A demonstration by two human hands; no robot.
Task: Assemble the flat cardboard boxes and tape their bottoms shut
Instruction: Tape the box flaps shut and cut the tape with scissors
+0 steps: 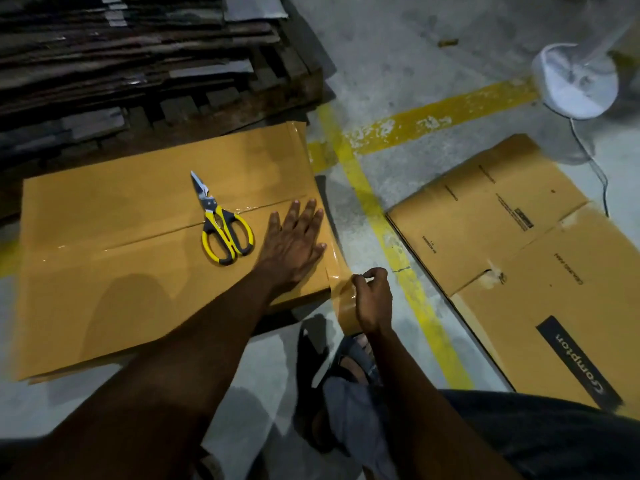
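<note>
— What sort of room is it?
— Dim, with a grey concrete floor (415,64) painted with yellow lines (377,216). At the far left, one stack of flat cardboard (121,46) sits on a wooden pallet (277,95).
— And the box being worked on?
— One box (104,271) lies on the floor left of centre, flaps closed and glossy tape along the seam. One pair of scissors (225,226) rests on top.
— The person's hands?
— The left hand (294,244) lies flat, fingers straight and spread, pressing the box's right end. Just beside it, the right hand (374,299) curls around one roll of brown tape (346,308) at the box's corner, with a strip running up that edge.
— Further right?
— One flattened printed carton (519,254) lies beyond a yellow line, and a round white base (575,81) with a cord stands at the top.
</note>
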